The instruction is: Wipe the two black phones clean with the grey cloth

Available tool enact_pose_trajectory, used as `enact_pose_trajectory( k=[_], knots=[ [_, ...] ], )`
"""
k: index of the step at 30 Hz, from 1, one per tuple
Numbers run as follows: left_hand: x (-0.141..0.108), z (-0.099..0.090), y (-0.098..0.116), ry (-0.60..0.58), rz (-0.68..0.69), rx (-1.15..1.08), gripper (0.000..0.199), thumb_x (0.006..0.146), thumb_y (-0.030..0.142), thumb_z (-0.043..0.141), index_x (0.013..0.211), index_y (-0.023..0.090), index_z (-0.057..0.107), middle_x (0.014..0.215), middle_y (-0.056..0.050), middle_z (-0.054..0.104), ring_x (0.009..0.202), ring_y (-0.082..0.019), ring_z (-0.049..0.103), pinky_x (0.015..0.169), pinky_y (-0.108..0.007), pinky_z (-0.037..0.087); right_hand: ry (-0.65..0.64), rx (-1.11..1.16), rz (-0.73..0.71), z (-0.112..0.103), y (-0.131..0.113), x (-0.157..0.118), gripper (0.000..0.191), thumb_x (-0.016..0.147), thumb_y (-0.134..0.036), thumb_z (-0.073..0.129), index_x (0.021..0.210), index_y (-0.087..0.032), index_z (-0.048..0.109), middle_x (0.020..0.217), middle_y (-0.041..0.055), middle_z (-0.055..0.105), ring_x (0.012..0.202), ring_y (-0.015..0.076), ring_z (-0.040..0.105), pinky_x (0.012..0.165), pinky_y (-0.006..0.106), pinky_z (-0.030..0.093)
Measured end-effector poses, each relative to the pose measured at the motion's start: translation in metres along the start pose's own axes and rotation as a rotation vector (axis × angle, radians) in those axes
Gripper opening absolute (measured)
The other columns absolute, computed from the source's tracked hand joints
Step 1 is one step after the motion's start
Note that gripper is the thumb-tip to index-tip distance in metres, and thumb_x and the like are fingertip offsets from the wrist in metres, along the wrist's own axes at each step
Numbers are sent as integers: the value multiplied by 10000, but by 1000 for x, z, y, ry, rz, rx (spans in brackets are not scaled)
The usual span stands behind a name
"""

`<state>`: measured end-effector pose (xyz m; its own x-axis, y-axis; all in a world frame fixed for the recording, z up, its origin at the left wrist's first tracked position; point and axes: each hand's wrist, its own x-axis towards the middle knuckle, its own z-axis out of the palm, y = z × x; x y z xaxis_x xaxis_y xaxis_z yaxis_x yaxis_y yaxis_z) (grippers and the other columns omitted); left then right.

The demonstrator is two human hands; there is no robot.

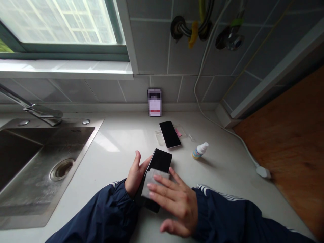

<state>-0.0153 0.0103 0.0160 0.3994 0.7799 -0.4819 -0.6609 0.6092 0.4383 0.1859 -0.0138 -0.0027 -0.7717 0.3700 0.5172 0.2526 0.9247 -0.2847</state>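
Observation:
My left hand (136,173) holds a black smartphone (159,161) upright on its edge, fingers curled around its side. My right hand (174,202) lies over the phone's screen, its fingertips pressing a grey cloth (155,183) against the glass. Beyond the hands, a second black smartphone (170,134) rests face up on a transparent phone case (160,137). A small white spray bottle (199,151) with a colourful label lies on its side to the right of them. The lower end of the held phone is hidden behind my hands and sleeve.
A steel sink (37,168) with a drain and a chrome faucet (43,113) lies left on the white countertop (113,141). A pixelated box (154,103) stands against the tiled wall. A white cable (227,131) runs along the counter's right side, beyond which is a wooden surface (283,152).

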Motion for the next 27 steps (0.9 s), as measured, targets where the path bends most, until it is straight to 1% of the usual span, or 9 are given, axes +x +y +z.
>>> enact_pose_trajectory(
  k=[3, 6, 9, 12, 15, 18, 20, 24, 27],
  knots=[
    [0, 1, 0, -2, 10, 5, 859, 930, 725, 231, 1538, 132, 362, 1143, -186, 726, 621, -216, 669, 703, -370, 519, -55, 27, -93, 0, -4, 0, 647, 1018, -618, 289, 1389, -149, 538, 1486, 36, 518, 1479, 259, 339, 1250, 591, 29],
    [-1, 1, 0, -8, 9, -23, 862, 926, 730, 245, 1531, 129, 371, 1144, -187, 723, 697, -238, 693, 733, -377, 527, -30, -32, 55, -3, 12, 1, 626, 1043, -569, 249, 1435, -146, 492, 1525, 68, 469, 1493, 253, 310, 1252, 563, 24],
    [-1, 0, 0, -41, -23, -40, 811, 935, 712, 267, 1548, 187, 340, 1199, -169, 704, 862, -293, 711, 823, -432, 524, -40, -110, 246, -5, 29, 2, 604, 1048, -538, 267, 1486, -154, 427, 1567, 93, 401, 1510, 267, 265, 1240, 576, 64],
    [-1, 0, 0, -41, -30, -25, 787, 945, 698, 260, 1552, 202, 330, 1228, -167, 692, 948, -319, 702, 866, -459, 512, -28, -121, 306, -5, 28, 2, 609, 1041, -540, 292, 1491, -150, 419, 1562, 108, 408, 1510, 280, 263, 1230, 596, 90],
    [-2, 4, 0, -6, 5, 22, 827, 944, 704, 218, 1533, 143, 365, 1198, -191, 699, 944, -320, 703, 855, -437, 513, 27, -51, 163, -2, 10, 1, 662, 1035, -592, 227, 1422, -134, 507, 1511, 94, 488, 1495, 273, 301, 1239, 585, 77],
    [-2, 8, 0, 5, 5, 63, 848, 937, 717, 201, 1520, 129, 385, 1162, -193, 713, 904, -308, 708, 825, -416, 516, -41, 17, -75, 0, -5, 1, 657, 1017, -623, 281, 1370, -142, 556, 1478, 55, 530, 1482, 266, 329, 1242, 596, 1],
    [-2, 9, 0, -7, 13, 62, 847, 937, 716, 206, 1514, 123, 391, 1141, -190, 719, 869, -291, 709, 779, -385, 517, -51, 18, -97, 0, -3, 1, 619, 1026, -594, 296, 1377, -150, 548, 1477, 46, 530, 1481, 256, 334, 1239, 599, -27],
    [-1, 8, 0, -67, 18, 7, 816, 950, 696, 214, 1514, 133, 386, 1121, -177, 723, 830, -273, 706, 729, -364, 511, 7, -67, 160, -6, 21, 2, 593, 1052, -529, 257, 1451, -148, 473, 1520, 95, 474, 1489, 262, 318, 1241, 579, 19],
    [-1, 7, 0, -94, 6, 3, 790, 961, 679, 183, 1520, 154, 375, 1123, -171, 723, 820, -280, 706, 760, -399, 509, -54, -99, 257, -8, 28, 3, 580, 1050, -501, 292, 1491, -146, 421, 1558, 116, 412, 1507, 275, 271, 1238, 573, 91]
  ],
)
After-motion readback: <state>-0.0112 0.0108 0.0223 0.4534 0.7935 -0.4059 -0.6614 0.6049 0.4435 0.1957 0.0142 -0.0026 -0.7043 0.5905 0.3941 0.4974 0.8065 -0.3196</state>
